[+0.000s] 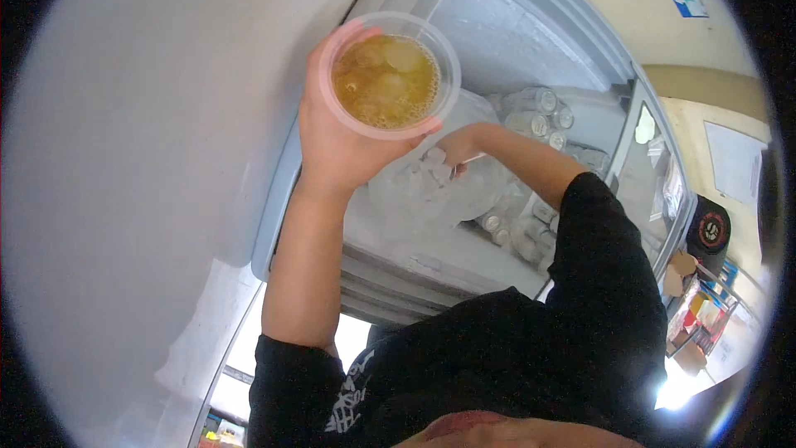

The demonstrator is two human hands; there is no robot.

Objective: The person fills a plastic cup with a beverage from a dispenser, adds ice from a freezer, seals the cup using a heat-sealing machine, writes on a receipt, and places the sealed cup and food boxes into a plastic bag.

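My left hand point(336, 137) grips a clear plastic cup point(453, 84) from the side, with fingertips showing through its wall. Inside the cup is a yellow-brown drink point(385, 84) with ice and small bubbles on top. Lower down, my right hand point(459, 144) reaches into an open chest freezer point(597, 112), over a clear plastic bag of ice point(410, 193). Its fingers curl around what looks like a thin pale utensil point(471, 158), mostly hidden by the hand. Ice cubes point(436, 163) are bunched just beside those fingers.
Drink cans point(532, 112) lie in the freezer behind the bag, and more cans point(494, 224) lie nearer me. A pale, flat surface point(137, 137) rises along the left. At the right are a dark cap point(710, 230) and a rack point(715, 305) with boxes.
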